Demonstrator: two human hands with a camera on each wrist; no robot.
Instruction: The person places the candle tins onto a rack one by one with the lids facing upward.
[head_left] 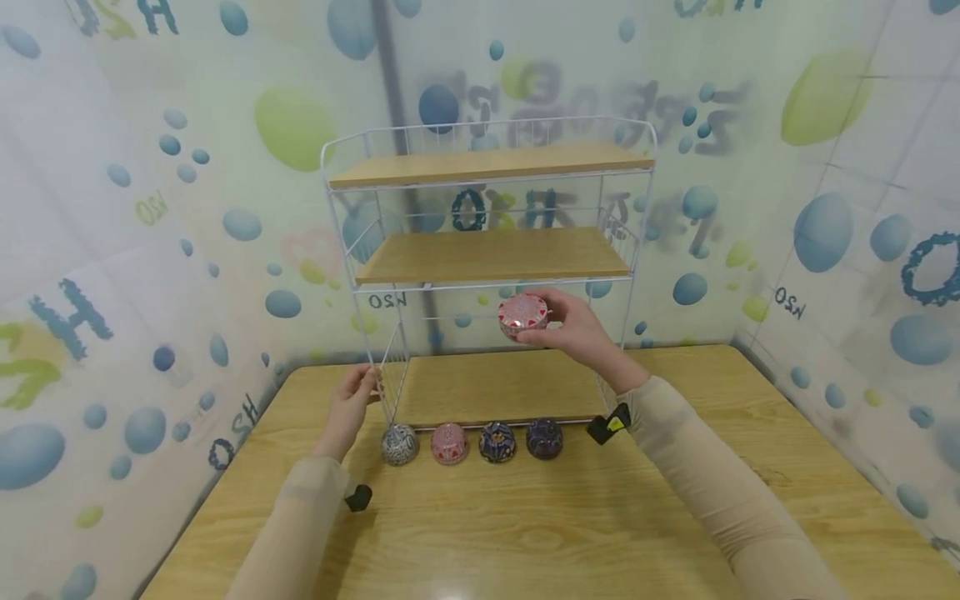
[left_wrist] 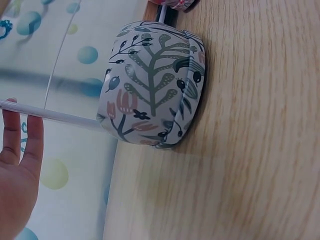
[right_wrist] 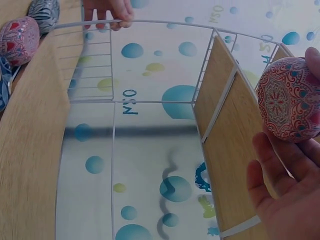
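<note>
My right hand [head_left: 581,333] holds a round red-and-white patterned tin [head_left: 522,313] between thumb and fingers, raised just below the front of the middle shelf. In the right wrist view the same tin [right_wrist: 287,97] shows a mandala-like pattern. At the lower left, my left hand [head_left: 352,408] grips the side post of a white wire rack [head_left: 491,283]; its fingers meet the thin bar in the left wrist view. A leaf-patterned white tin [left_wrist: 150,85] stands on the table near that hand.
Along the rack's front edge stand the leaf tin, a pink-red tin [head_left: 449,443], a navy patterned tin [head_left: 497,442] and a dark purple tin [head_left: 544,438]. The rack has a wooden top shelf [head_left: 487,165], middle shelf [head_left: 495,254] and bottom board [head_left: 495,387]. Patterned walls surround the wooden table [head_left: 480,533].
</note>
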